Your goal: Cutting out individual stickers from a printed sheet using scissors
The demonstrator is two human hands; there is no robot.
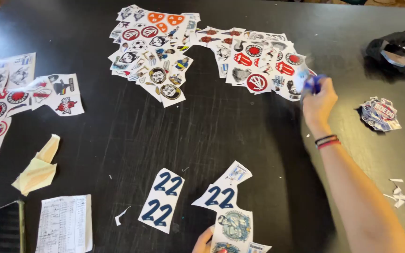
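My right hand (318,100) closed on a blue-white sticker (311,82) over the far sticker pile (254,58), my left hand (206,241) pinching a cut sticker sheet (232,220) at the black bench (118,140) near edge.

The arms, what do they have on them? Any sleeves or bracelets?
No sleeves show: the right arm is bare as far as the picture goes. On its wrist sit thin bands, dark ones and a red or pink one. The right hand wears no ring that can be made out. Of the left hand only a bare edge shows at the bottom.
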